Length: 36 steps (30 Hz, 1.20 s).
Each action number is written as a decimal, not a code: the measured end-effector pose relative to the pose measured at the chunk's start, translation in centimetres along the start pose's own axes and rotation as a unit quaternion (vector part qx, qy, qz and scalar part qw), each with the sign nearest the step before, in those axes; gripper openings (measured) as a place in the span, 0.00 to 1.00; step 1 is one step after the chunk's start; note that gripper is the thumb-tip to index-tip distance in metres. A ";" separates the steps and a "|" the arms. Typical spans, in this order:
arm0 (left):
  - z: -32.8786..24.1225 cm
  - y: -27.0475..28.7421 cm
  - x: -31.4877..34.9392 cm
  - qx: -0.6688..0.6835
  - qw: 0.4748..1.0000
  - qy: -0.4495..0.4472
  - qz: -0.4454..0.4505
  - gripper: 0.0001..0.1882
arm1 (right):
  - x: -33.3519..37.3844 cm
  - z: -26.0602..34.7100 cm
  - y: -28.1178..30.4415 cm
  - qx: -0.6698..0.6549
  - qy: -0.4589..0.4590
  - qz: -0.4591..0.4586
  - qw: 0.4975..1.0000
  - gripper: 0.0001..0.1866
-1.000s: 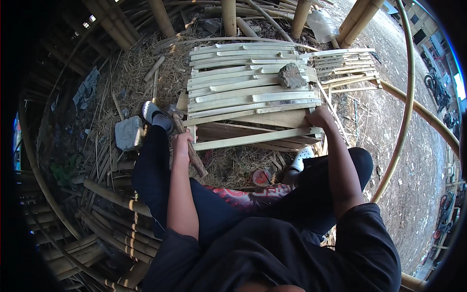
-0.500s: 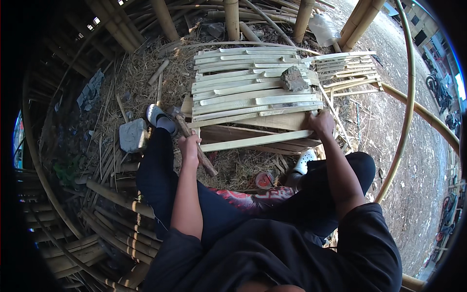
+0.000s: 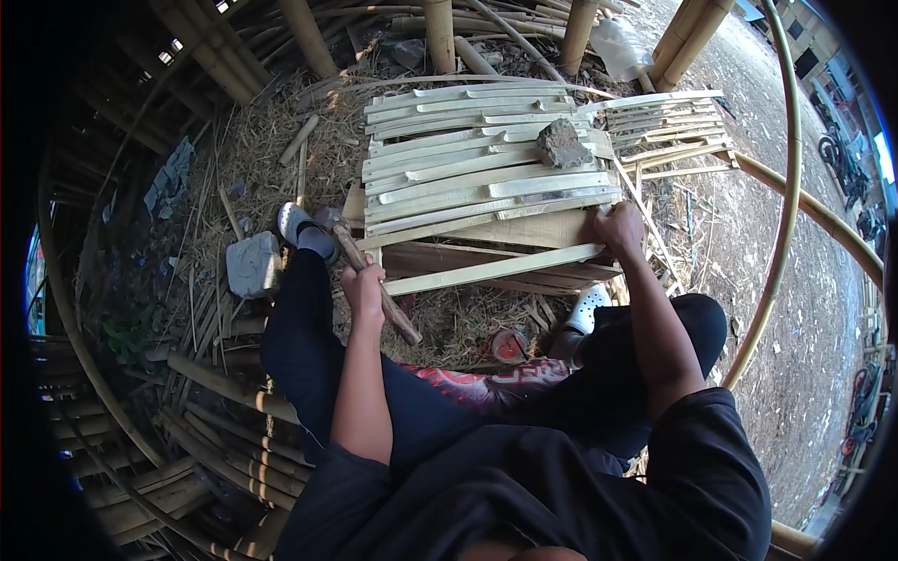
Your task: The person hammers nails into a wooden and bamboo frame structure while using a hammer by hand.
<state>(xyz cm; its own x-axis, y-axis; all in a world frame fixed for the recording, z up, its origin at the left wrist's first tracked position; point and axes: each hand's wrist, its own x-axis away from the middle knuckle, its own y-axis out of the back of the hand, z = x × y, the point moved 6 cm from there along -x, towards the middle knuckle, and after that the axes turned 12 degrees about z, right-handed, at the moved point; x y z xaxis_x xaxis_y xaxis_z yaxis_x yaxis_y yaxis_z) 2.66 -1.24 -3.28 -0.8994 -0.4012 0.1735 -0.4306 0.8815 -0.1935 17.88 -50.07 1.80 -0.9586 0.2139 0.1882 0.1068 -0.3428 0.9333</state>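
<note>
My left hand [image 3: 365,288] is closed round the wooden handle of a hammer [image 3: 400,321]; its dark head lies up by my left shoe. My right hand [image 3: 619,230] is closed in a fist at the right end of the lowest slats, and what its fingers grip is hidden. Between my hands stretches a pale bamboo strip [image 3: 496,269], below a panel of split bamboo slats [image 3: 449,176]. A rough stone [image 3: 561,145] weighs on the panel's right part. Beneath the slats, wooden boards [image 3: 533,230] show.
A smaller slatted panel [image 3: 669,126] lies at the far right. A pale block [image 3: 253,266] sits beside my left shoe, and a round red container [image 3: 509,346] near my right shoe. Bamboo poles [image 3: 441,37] stand beyond the panel; more bamboo [image 3: 234,383] lies at left. Shavings litter the ground.
The view has shifted slightly. Both hands keep their places, the left still round the hammer and the right still at the slat ends.
</note>
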 end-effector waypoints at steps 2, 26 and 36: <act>-0.1 -0.1 0.4 0.004 1.000 0.001 -0.008 0.07 | -0.1 0.0 0.0 0.011 0.007 -0.013 1.000 0.23; -1.3 -1.2 1.0 0.002 0.999 0.033 -0.013 0.13 | -2.7 -0.3 0.0 0.017 0.045 -0.022 0.999 0.25; -0.8 -3.1 1.9 0.015 1.000 -0.002 -0.016 0.07 | -4.1 -1.4 0.5 0.033 0.029 -0.045 0.998 0.24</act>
<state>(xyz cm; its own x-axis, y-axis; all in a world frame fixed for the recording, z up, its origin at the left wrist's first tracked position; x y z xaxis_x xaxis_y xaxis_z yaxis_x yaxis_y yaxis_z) 2.39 -4.56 -1.53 -0.8858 -0.4294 0.1762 -0.4604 0.8608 -0.2171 21.45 -52.42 1.07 -0.9786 0.1869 0.0857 0.0343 -0.2624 0.9643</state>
